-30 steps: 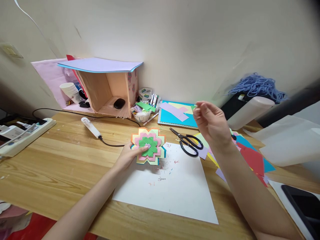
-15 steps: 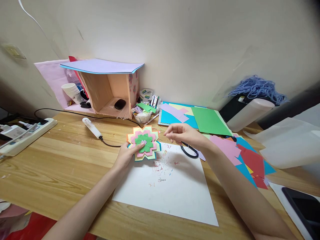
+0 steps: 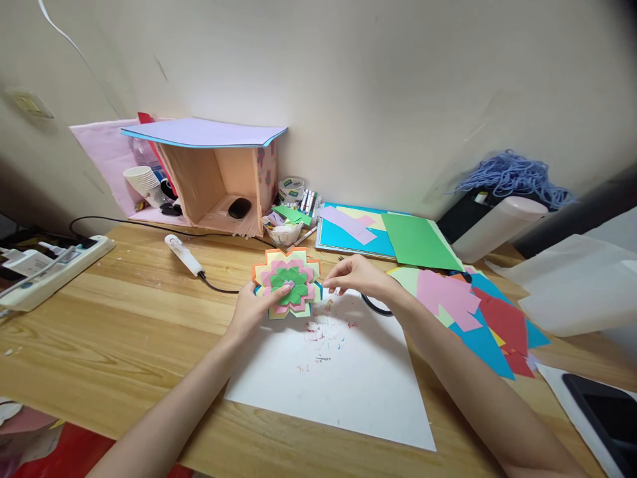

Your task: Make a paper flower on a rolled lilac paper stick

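A layered paper flower, with green, pink, yellow, orange and blue layers, is held in my left hand, the thumb pressed on its centre. My right hand is at the flower's right edge, thumb and fingertips pinched together; anything between them is too small to make out. Below both hands lies a white sheet with small coloured marks. A black loop, partly hidden by my right hand and wrist, rests near the sheet's upper right.
A glue gun with a black cable lies left of the flower. Behind stand an open box and a bowl of scraps. Coloured papers spread to the right, and a phone lies at the lower right.
My right hand has moved left and slightly down, up to the flower's right edge. The flower has shifted a little in my left hand.
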`<state>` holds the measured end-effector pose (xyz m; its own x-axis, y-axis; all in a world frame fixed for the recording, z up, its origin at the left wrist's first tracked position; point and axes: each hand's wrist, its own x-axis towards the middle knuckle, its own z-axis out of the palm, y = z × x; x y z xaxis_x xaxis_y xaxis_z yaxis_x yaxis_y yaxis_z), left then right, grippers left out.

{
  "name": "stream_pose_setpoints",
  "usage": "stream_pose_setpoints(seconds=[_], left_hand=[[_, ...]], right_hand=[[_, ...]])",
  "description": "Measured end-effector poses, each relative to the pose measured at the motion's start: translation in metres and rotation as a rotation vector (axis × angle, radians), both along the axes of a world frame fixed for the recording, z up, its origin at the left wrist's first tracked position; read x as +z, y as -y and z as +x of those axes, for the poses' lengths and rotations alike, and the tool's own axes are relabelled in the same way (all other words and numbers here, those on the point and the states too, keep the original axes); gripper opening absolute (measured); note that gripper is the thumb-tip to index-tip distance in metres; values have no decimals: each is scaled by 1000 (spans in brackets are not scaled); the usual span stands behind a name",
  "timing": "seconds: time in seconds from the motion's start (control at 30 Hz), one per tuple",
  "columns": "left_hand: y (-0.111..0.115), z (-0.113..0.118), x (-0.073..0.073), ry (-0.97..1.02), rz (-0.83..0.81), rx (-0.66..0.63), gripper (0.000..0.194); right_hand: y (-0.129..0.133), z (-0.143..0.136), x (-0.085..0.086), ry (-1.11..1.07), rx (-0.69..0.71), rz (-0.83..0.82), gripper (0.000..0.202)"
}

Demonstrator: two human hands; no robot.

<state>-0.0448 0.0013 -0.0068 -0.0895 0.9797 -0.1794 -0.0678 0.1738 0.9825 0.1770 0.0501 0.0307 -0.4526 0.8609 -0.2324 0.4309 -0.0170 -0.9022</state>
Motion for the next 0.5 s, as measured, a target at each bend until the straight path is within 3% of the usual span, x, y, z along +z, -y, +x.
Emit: stream_pose_setpoints(seconds=[0.17, 0.4, 0.5], left_hand=[[-3, -2, -5, 71, -35, 46, 54], [-2, 0, -1, 194, -75, 30, 51], [-3, 0, -2, 199, -67, 28, 50]], right_hand=[[-11, 19, 1, -31, 6, 49, 28], [-18, 22, -6, 113, -143, 114, 34], [-20, 21, -12, 57, -176, 82, 32]])
